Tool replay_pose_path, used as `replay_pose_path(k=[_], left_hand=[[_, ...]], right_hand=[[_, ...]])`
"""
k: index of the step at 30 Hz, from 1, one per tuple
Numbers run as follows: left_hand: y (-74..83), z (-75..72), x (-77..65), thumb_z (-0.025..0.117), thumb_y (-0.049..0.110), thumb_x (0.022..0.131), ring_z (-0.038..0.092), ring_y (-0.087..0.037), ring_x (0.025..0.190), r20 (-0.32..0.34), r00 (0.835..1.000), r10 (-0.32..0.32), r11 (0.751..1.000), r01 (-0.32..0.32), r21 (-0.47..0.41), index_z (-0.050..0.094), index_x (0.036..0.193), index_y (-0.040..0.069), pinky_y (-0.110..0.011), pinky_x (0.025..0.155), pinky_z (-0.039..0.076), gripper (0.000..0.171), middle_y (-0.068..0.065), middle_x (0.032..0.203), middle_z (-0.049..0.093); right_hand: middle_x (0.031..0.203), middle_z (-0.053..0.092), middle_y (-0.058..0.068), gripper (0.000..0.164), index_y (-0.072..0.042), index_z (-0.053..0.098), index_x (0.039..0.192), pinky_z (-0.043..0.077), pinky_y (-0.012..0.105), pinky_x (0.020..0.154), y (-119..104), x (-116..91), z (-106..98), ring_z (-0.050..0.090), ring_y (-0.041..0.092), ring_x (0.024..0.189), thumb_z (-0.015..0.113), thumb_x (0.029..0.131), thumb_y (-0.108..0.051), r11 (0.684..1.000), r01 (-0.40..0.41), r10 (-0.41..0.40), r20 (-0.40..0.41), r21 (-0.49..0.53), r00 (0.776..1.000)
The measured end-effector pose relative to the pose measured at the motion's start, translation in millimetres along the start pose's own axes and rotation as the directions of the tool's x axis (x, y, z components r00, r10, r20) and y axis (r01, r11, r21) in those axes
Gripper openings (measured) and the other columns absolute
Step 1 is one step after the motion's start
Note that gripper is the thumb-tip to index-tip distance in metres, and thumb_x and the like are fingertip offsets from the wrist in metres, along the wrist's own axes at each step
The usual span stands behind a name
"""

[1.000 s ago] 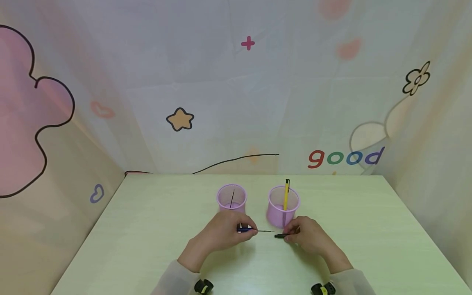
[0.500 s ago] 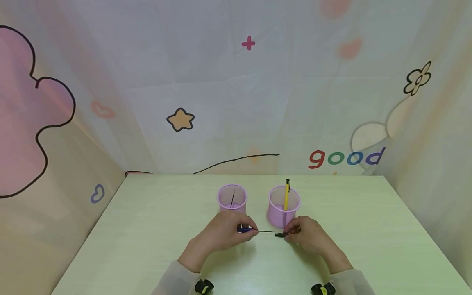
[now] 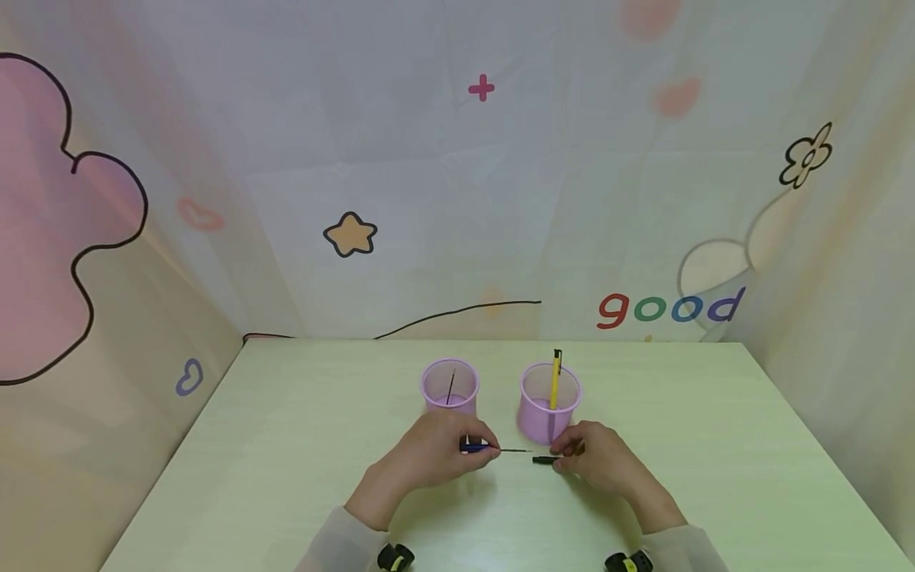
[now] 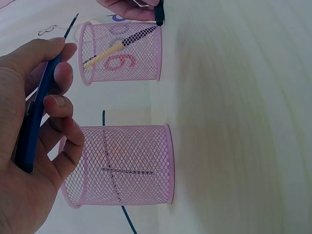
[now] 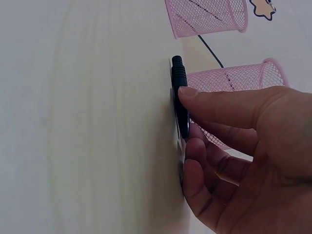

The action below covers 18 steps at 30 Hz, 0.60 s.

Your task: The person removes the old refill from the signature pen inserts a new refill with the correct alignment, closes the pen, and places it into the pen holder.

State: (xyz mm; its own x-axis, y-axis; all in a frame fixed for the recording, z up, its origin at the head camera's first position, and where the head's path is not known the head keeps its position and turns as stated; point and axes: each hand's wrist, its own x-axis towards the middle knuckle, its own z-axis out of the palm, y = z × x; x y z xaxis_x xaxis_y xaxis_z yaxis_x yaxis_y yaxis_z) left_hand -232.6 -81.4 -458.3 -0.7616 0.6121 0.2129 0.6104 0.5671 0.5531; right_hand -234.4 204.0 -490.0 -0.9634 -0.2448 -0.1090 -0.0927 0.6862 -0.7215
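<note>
My left hand (image 3: 432, 453) holds a blue pen barrel (image 4: 39, 107) along its palm and fingers, with its clip visible. A thin dark refill (image 4: 71, 25) sticks out past the thumb and points at the right hand in the head view. Between thumb and fingers, my right hand (image 3: 593, 457) pinches a short black pen tip section (image 5: 179, 83), close over the table. Ridges show at its narrow end, which faces the refill. A small gap separates the two pen parts in the head view.
Two pink mesh pen cups stand just beyond the hands. The right cup (image 3: 532, 421) contains a yellow pen (image 3: 554, 381); inside the left cup (image 3: 423, 389) leans a thin dark stick (image 3: 450, 387). A printed curtain (image 3: 429, 159) hangs behind the pale table (image 3: 286, 445).
Both hands keep their holds and nearly the same places. The black pen tip section dips very slightly toward the near edge, and the head view shifts a touch.
</note>
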Motion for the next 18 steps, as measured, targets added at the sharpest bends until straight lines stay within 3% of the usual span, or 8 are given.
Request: replay_pose_path(k=[18], left_hand=[[-0.9,1.1,-0.4,0.075,0.031,0.096,0.056,0.006,0.073,0.002,1.0,-0.006,1.0,0.006,-0.007,0.08,0.096,0.029,-0.014,0.068,0.048,0.005,0.022,0.079,0.066]], right_hand=[[0.086,0.063,0.002,0.016,-0.008,0.074,0.094,0.047,0.028,0.066,1.1,-3.2,-3.4,0.056,0.018,0.082,0.085,0.081,-0.008,1.0,0.009,-0.01,0.004,0.03,1.0]])
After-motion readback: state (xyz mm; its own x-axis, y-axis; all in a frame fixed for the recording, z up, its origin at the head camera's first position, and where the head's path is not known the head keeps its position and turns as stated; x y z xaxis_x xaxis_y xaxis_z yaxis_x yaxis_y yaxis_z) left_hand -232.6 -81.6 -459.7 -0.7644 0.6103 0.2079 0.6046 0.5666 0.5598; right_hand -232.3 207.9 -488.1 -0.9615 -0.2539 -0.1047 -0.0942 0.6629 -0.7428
